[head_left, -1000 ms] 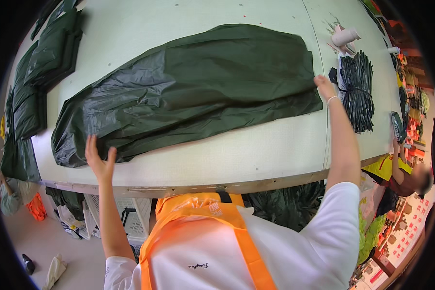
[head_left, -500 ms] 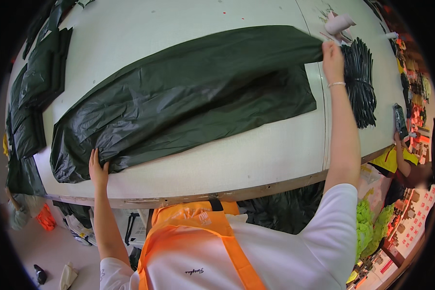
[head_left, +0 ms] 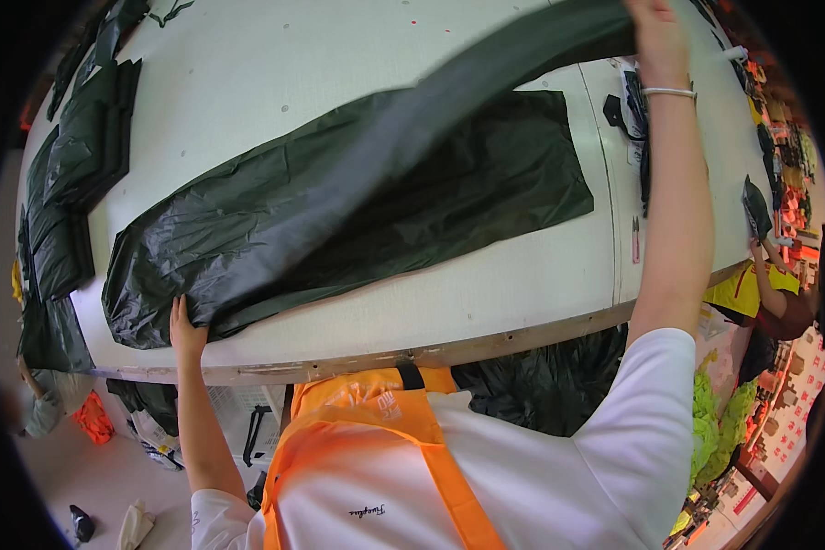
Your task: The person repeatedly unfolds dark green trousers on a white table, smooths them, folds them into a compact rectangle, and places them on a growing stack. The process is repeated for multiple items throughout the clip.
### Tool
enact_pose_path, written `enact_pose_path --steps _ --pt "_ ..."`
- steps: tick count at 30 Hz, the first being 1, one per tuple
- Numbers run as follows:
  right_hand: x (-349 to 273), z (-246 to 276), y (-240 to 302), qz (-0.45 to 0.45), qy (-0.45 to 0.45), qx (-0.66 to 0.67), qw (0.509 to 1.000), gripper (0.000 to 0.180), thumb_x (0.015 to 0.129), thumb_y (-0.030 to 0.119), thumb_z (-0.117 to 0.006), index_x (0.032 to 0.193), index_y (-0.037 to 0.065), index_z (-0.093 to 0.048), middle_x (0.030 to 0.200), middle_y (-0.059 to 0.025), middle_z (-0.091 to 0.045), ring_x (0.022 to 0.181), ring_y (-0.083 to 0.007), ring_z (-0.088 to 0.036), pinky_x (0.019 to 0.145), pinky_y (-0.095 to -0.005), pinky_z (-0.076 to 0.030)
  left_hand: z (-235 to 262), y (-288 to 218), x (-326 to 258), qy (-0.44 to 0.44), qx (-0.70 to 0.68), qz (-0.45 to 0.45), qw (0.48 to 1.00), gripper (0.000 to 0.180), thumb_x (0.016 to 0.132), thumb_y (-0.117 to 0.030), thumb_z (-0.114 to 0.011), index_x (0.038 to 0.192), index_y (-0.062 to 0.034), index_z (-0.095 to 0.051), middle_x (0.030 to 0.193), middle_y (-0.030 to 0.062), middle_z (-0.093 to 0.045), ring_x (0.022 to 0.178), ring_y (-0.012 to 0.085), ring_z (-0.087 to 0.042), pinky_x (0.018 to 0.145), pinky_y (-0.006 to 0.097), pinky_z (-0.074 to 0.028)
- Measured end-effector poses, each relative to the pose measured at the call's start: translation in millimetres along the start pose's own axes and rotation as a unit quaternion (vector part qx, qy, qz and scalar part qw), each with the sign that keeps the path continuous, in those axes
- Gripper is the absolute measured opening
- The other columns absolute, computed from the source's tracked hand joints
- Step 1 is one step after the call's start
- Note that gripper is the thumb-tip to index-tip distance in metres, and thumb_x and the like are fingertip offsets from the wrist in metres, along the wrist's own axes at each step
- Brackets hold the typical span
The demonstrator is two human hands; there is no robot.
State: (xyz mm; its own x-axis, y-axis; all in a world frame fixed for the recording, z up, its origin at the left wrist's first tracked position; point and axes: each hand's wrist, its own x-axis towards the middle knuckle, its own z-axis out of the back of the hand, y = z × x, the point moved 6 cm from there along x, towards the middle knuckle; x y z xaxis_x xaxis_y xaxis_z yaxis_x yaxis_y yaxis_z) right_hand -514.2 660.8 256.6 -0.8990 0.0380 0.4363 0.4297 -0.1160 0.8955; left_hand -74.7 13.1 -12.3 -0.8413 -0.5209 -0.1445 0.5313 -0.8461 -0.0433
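Observation:
A pair of shiny dark green rain trousers [head_left: 275, 202], as they look, lies lengthwise across the white table. My left hand [head_left: 188, 328] rests on their near left edge, fingers stretched out flat on the fabric. At the far right my right hand [head_left: 660, 32] is closed around the end of one trouser leg [head_left: 541, 41]. That leg is raised off the table, bowed and smeared by motion. Beneath it the other leg [head_left: 486, 174] stays spread out, its straight hem toward the right.
Folded dark green garments [head_left: 87, 147] are stacked along the table's left side. A small pink-handled tool [head_left: 635, 243] and a dark bundle [head_left: 634, 105] lie beside my right forearm, which partly covers the bundle. The table's near edge [head_left: 412, 356] runs before my orange apron. Another person's arm [head_left: 770, 284] shows at right.
My right hand has moved farther away and slightly right, lifting the held leg up from the lower one. The pink-handled tool has come into sight. My left hand has stayed nearly still.

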Motion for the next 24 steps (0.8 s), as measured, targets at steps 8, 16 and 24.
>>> enact_pose_path --steps 8,16,24 --pt "-132 160 -168 -0.208 0.073 -0.303 0.927 0.027 0.082 0.023 -0.066 0.097 0.001 -0.065 0.094 -0.0036 -0.065 0.086 -0.0127 -0.058 0.082 -0.0267 -0.045 67 -22 -71 -0.3 0.012 -0.025 0.954 0.046 0.055 -0.01 -0.069 0.099 -0.0059 -0.054 0.097 0.0126 -0.057 0.095 0.033 -0.054 0.083 0.041 -0.041" --pt "-266 168 -255 -0.246 0.221 -0.479 0.813 0.049 0.079 0.043 -0.064 0.079 -0.005 -0.063 0.07 -0.0177 -0.063 0.064 -0.0225 -0.057 0.064 -0.037 -0.044 35 -19 -75 -0.101 0.041 0.001 0.994 0.046 0.053 -0.014 -0.075 0.091 -0.0103 -0.049 0.083 0.0091 -0.06 0.083 0.0291 -0.059 0.074 0.04 -0.042" --pt "-284 179 -230 -0.278 0.139 -0.662 0.682 0.046 0.082 0.033 -0.063 0.11 -0.002 -0.054 0.103 -0.0217 -0.06 0.097 -0.037 -0.057 0.084 -0.0434 -0.044 94 -41 -58 -0.324 -0.051 -0.175 0.928 0.035 0.051 -0.004 -0.061 0.084 -0.0107 -0.052 0.077 0.0045 -0.052 0.075 0.0256 -0.051 0.067 0.036 -0.037"
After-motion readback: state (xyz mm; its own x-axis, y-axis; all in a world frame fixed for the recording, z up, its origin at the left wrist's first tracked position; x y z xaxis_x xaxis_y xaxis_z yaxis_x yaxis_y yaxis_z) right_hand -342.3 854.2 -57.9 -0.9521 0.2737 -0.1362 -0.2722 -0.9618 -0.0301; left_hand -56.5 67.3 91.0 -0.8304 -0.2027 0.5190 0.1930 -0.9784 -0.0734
